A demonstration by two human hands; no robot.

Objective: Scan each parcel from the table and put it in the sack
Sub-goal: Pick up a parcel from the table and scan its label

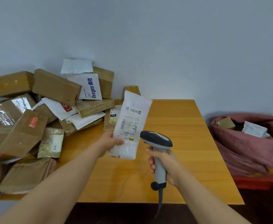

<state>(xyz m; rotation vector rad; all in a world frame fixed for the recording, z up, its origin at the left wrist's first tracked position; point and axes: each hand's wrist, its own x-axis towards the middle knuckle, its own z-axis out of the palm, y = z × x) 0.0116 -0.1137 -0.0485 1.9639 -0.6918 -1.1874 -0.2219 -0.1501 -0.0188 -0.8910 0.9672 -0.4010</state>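
The left hand (112, 141) pinches a white parcel (131, 122) near its bottom, with the label above the fingers. The right hand (164, 165) is curled round the scanner (156, 139), just beside it. A few parcels lie in the sack (248, 147) — a big pile (35, 110) is left to do.

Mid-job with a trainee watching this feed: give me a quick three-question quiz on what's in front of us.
1. True or false: the left hand holds a white mailer over the table.
2. What does the right hand grip? A) tape roll B) scanner C) brown box
3. Fill in: the pink sack sits on the person's ___ side.
Key: 1 true; 2 B; 3 right.
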